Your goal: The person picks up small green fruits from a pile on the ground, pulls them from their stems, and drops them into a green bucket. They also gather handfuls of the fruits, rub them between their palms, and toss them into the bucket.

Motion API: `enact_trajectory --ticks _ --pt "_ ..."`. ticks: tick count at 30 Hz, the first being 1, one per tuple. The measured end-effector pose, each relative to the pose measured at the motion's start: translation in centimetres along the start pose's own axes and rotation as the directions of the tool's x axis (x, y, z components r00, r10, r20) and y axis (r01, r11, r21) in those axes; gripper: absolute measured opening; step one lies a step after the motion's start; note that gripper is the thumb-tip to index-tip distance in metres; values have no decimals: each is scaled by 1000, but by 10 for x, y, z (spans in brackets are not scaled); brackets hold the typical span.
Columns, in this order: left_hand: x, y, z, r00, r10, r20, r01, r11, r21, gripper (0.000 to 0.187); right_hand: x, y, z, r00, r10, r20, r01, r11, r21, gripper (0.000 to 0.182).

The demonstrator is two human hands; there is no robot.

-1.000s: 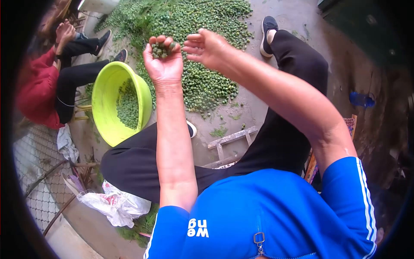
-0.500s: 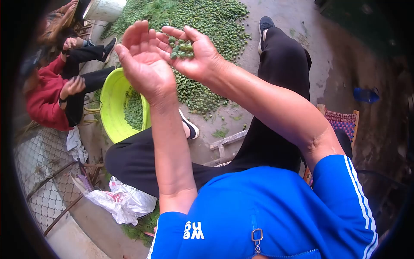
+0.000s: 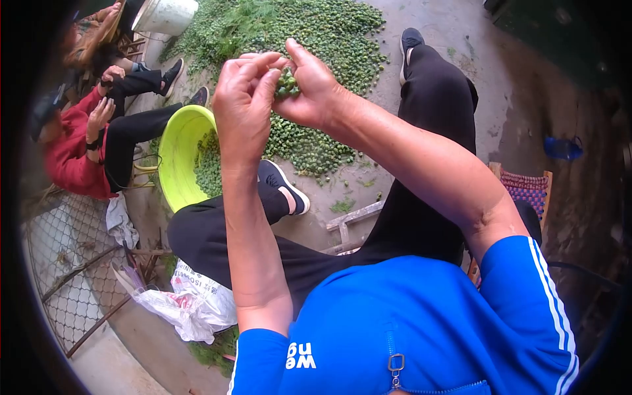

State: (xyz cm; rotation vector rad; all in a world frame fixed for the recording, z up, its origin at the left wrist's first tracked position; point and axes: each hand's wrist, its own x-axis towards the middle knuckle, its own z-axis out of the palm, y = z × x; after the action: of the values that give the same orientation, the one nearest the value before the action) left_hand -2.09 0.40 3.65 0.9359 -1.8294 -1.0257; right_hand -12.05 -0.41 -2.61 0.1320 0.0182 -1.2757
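In the head view, my right hand (image 3: 313, 89) is cupped palm up and holds several small green fruits (image 3: 287, 84), its thumb raised. Over them bends my left hand (image 3: 245, 95), back toward me, with thumb and fingertips drawn together at the edge of the right palm. What the left fingertips pinch, if anything, is hidden. Beneath both hands a wide heap of the same green fruits (image 3: 319, 141) covers the floor. Left of my left wrist stands a yellow-green tub (image 3: 172, 161), tilted in view, with green fruits inside.
A white bucket (image 3: 164, 16) lies tipped at the heap's far left. A person in a red sleeve (image 3: 76, 158) sits at left, another beyond. A white plastic sack (image 3: 197, 306) lies near wire mesh (image 3: 69, 263). A woven-seat chair (image 3: 526, 191) and blue object (image 3: 563, 148) are at right.
My left hand has turned over from open palm up to a pinch above the fruits in my right palm. My right hand has closed slightly. The view shifted a little.
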Motion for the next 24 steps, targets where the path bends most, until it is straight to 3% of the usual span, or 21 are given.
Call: enact_trajectory --ticks 2,7,10,12,13,14,15,17,18,19,20,21,22,24 --pt "2 -4 0 986 149 72 -165 920 356 17 3 0 -6 999 -19 33 21 998 -57 53" --pt "3 -5 1 991 88 105 -124 900 418 14 3 4 -6 987 -73 -141 58 992 -108 50" --pt "4 -10 3 986 125 110 -159 905 395 9 7 3 -12 991 -79 -106 61 985 -161 50" --pt "3 -3 5 997 -81 -6 80 975 208 6 9 2 -15 978 -100 -182 75 987 -142 48" --pt "5 -15 0 996 -91 -6 91 994 61 7 7 -2 -17 997 -35 -70 29 996 -84 50" --pt "5 -18 -1 996 -90 -7 90 994 61 7 6 -4 -19 999 25 48 -23 999 -31 52" --pt "6 -18 -2 994 -89 -69 83 993 -85 7 2 0 -2 993 -26 -118 25 1000 -8 58" --pt "13 -21 -2 976 -103 -194 44 957 -288 7 7 0 -4 996 -24 -90 27 999 29 58" --pt "17 -14 2 976 -102 -194 42 957 -289 7 9 -1 -6 998 -22 -64 26 997 69 59" --pt "21 0 13 975 -53 -216 3 974 -226 9 -1 2 12 974 -79 -211 81 997 0 55" --pt "25 14 26 972 -3 -236 -36 986 -162 12 -7 7 12 975 -79 -209 80 997 -3 55" --pt "23 30 53 993 81 -88 -92 988 -120 16 -11 13 11 980 -197 -22 193 975 -113 50" --pt "21 41 72 986 158 62 -152 985 -85 21 -14 8 9 987 -161 16 161 981 -105 41" --pt "16 44 67 989 149 -21 -150 985 -86 26 -17 1 12 991 -119 60 125 987 -105 33"
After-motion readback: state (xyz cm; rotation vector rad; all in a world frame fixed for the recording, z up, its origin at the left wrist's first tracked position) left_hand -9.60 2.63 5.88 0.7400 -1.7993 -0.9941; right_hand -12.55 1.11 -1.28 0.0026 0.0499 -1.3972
